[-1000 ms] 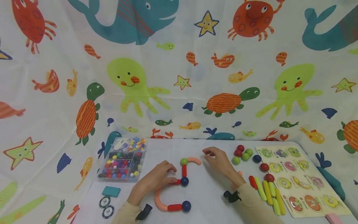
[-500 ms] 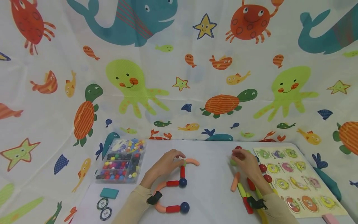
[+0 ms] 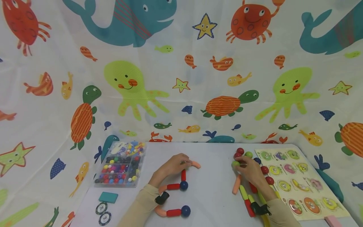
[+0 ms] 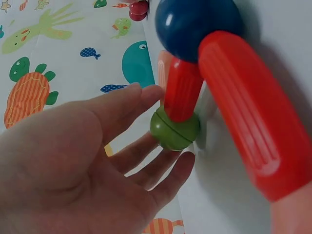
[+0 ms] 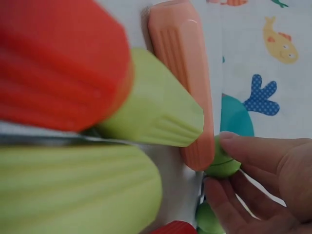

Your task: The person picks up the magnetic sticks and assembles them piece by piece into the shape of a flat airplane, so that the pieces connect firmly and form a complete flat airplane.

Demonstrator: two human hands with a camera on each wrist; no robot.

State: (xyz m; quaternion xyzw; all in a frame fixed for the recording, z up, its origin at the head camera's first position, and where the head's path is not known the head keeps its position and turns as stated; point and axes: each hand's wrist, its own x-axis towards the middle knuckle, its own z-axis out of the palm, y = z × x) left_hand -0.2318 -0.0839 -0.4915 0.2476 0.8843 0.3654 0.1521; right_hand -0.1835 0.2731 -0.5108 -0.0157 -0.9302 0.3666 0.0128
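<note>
A chain of magnetic sticks and balls lies mid-table: a peach curved stick (image 3: 195,164), a red stick (image 3: 183,175), a blue ball (image 3: 184,185) and, nearer me, another blue ball (image 3: 185,211). My left hand (image 3: 183,162) lies over the chain's top joint. In the left wrist view its straight fingers (image 4: 146,97) touch the joint's green ball (image 4: 174,129) under the red stick (image 4: 183,90). My right hand (image 3: 237,164) pinches a loose green ball (image 3: 235,163) at the ball cluster; thumb and finger close round this green ball (image 5: 222,162) beside a peach stick (image 5: 183,83).
A clear bead box (image 3: 120,164) stands at the left, with a teal card (image 3: 108,197) and poker chips (image 3: 102,212) in front of it. Loose red and green balls (image 3: 240,151), yellow-green and red sticks (image 3: 249,201) and a puzzle board (image 3: 300,183) fill the right side.
My right hand left the peach curve, went right to the ball cluster and took a green ball. My left hand moved up from the lower red stick to the chain's top joint.
</note>
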